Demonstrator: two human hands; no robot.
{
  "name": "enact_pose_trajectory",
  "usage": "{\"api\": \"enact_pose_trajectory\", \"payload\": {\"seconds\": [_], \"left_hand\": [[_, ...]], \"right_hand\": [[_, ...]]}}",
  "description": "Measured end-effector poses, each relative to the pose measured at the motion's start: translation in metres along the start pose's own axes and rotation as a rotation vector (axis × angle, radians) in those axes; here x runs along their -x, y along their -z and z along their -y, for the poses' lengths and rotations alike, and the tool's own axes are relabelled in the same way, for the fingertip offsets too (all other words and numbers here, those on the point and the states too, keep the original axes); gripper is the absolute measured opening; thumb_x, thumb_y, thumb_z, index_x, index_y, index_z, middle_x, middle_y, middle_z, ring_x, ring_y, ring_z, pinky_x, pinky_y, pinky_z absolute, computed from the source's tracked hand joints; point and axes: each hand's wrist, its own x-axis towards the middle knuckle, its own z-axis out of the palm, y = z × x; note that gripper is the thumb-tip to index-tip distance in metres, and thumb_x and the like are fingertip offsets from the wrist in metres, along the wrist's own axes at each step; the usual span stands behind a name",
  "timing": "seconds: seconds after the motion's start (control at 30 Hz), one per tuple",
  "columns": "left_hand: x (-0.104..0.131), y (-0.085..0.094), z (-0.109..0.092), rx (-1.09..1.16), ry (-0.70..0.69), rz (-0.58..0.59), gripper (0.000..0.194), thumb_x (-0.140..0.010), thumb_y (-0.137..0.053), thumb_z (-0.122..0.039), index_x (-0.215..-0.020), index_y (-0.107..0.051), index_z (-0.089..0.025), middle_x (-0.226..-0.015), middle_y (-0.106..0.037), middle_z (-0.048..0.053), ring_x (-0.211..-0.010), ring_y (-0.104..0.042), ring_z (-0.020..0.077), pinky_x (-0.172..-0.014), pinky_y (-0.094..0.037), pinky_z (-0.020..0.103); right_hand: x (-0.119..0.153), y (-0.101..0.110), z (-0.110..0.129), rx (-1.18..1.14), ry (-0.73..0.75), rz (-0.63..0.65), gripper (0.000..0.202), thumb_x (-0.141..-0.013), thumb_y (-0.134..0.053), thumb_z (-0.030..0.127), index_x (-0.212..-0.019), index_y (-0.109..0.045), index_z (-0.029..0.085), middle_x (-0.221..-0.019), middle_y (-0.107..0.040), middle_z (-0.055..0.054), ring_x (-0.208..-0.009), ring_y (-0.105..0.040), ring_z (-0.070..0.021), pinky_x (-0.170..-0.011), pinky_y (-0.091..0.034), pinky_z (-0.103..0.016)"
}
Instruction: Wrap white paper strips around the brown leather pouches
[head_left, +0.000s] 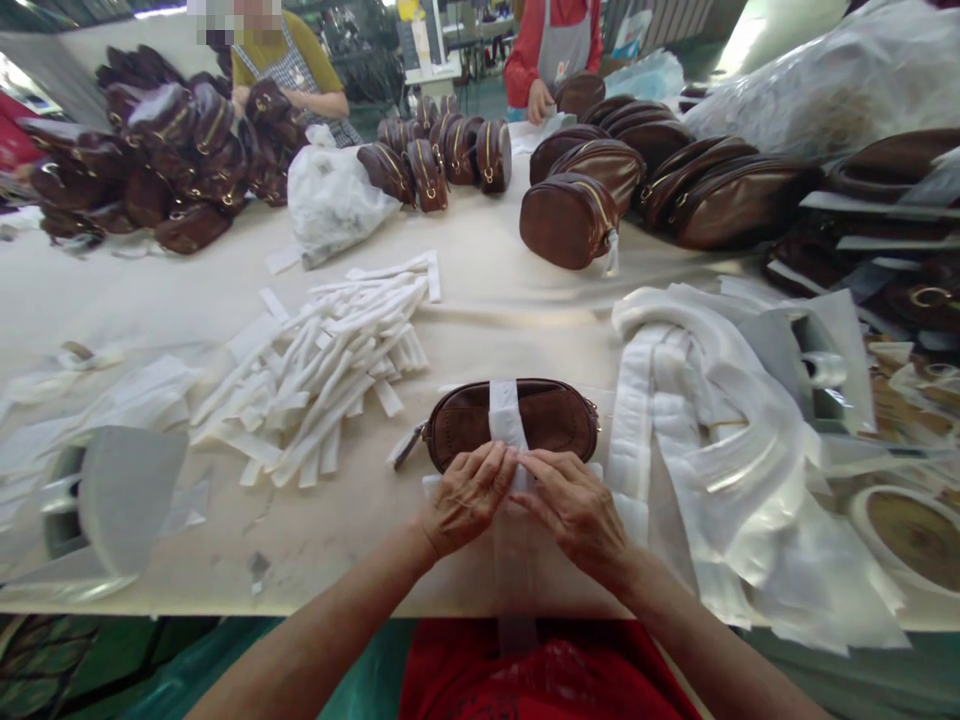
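A small oval brown bag (551, 410) lies in front of me near the table's front edge, with a white strip (506, 405) running across its middle. My left hand (472, 490) is closed, its fingertips pressed together on the near end of the strip. From the other side, my right hand (574, 500) pinches the same end, thumb below and fingers above. The fingertips of both hands almost meet there. Part of the bag's lower edge is hidden behind my hands. A zipper pull (407, 447) sticks out at the bag's left end.
Loose white strips (330, 370) lie heaped to the left. Translucent white sheets (697, 450) and a tape dispenser (821, 360) are on the right, another dispenser (105, 510) on the left. Brown bags (570, 220) stand farther back, where two people work. A roll of tape (911, 535) sits right.
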Motion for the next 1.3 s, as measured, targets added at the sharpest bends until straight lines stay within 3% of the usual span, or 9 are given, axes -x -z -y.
{"api": "enact_pose_trajectory", "payload": {"seconds": [0.27, 0.47, 0.57, 0.73, 0.9, 1.0, 1.13, 1.2, 1.3], "left_hand": [[0.001, -0.008, -0.006, 0.271, 0.217, -0.16, 0.028, -0.088, -0.042, -0.01, -0.115, -0.052, -0.014, -0.104, -0.059, 0.01, -0.103, -0.053, 0.0217, -0.086, -0.049, 0.035], [-0.005, 0.013, 0.007, 0.546, 0.15, 0.07, 0.037, -0.086, -0.045, -0.028, -0.119, -0.049, -0.01, -0.114, -0.054, 0.015, -0.108, -0.049, 0.0256, -0.092, -0.048, 0.042], [-0.007, 0.011, 0.008, 0.502, 0.184, 0.055, 0.034, -0.088, -0.051, -0.036, -0.115, -0.052, -0.014, -0.108, -0.057, 0.012, -0.103, -0.051, 0.0233, -0.087, -0.049, 0.038], [-0.007, -0.003, 0.002, 0.338, 0.197, -0.058, 0.017, -0.091, -0.052, -0.029, -0.101, -0.059, -0.018, -0.097, -0.059, 0.007, -0.097, -0.052, 0.0202, -0.078, -0.048, 0.031], [-0.007, -0.004, -0.002, 0.279, 0.168, -0.083, 0.014, -0.091, -0.047, -0.019, -0.098, -0.059, -0.017, -0.098, -0.06, 0.007, -0.098, -0.053, 0.0204, -0.073, -0.044, 0.031], [-0.006, -0.003, -0.002, 0.269, 0.166, -0.061, 0.015, -0.09, -0.047, -0.017, -0.099, -0.059, -0.016, -0.099, -0.061, 0.008, -0.1, -0.053, 0.0206, -0.072, -0.041, 0.031], [-0.006, -0.003, -0.002, 0.255, 0.157, -0.059, 0.014, -0.09, -0.048, -0.018, -0.099, -0.059, -0.016, -0.098, -0.061, 0.008, -0.099, -0.053, 0.02, -0.073, -0.04, 0.031], [-0.005, -0.003, -0.002, 0.26, 0.149, -0.061, 0.015, -0.09, -0.048, -0.019, -0.1, -0.058, -0.016, -0.099, -0.061, 0.008, -0.099, -0.053, 0.0198, -0.074, -0.041, 0.03], [-0.004, -0.003, -0.003, 0.279, 0.17, -0.063, 0.015, -0.09, -0.049, -0.019, -0.102, -0.058, -0.017, -0.1, -0.06, 0.008, -0.1, -0.053, 0.0197, -0.075, -0.042, 0.03]], "right_hand": [[-0.004, -0.006, -0.01, 0.202, 0.045, 0.051, 0.023, -0.088, -0.055, 0.026, -0.107, -0.065, 0.018, -0.097, -0.068, -0.009, -0.087, -0.061, -0.0193, -0.074, -0.054, -0.03], [-0.003, -0.009, -0.012, 0.226, 0.104, 0.014, 0.021, -0.089, -0.054, 0.024, -0.104, -0.065, 0.016, -0.094, -0.068, -0.009, -0.082, -0.06, -0.0183, -0.07, -0.053, -0.029], [-0.001, -0.013, -0.014, 0.252, 0.138, -0.021, 0.022, -0.088, -0.056, 0.021, -0.106, -0.065, 0.014, -0.095, -0.068, -0.01, -0.082, -0.059, -0.019, -0.071, -0.053, -0.029], [0.003, -0.013, -0.019, 0.232, 0.18, -0.016, 0.031, -0.087, -0.053, 0.012, -0.117, -0.06, 0.016, -0.102, -0.066, -0.01, -0.088, -0.059, -0.019, -0.075, -0.053, -0.03], [0.032, -0.007, -0.011, 0.08, 0.15, 0.066, 0.049, -0.083, -0.043, 0.003, -0.13, -0.049, 0.017, -0.11, -0.061, -0.012, -0.104, -0.055, -0.0204, -0.086, -0.051, -0.034], [0.055, -0.003, 0.004, 0.009, 0.081, 0.268, 0.051, -0.075, -0.046, 0.005, -0.124, -0.054, 0.017, -0.115, -0.058, -0.013, -0.111, -0.051, -0.0248, -0.091, -0.048, -0.043], [0.068, 0.002, 0.018, -0.008, 0.071, 0.572, 0.059, -0.068, -0.05, 0.006, -0.123, -0.055, 0.024, -0.135, -0.048, -0.01, -0.13, -0.035, -0.0297, -0.104, -0.032, -0.057], [0.069, 0.0, 0.019, 0.02, 0.104, 0.587, 0.056, -0.072, -0.05, 0.007, -0.124, -0.054, 0.026, -0.138, -0.047, -0.009, -0.131, -0.034, -0.0289, -0.105, -0.028, -0.059], [0.072, -0.01, 0.016, 0.031, 0.191, 0.477, 0.039, -0.082, -0.047, 0.007, -0.115, -0.058, 0.023, -0.123, -0.059, -0.008, -0.12, -0.046, -0.0244, -0.103, -0.034, -0.052]]}}
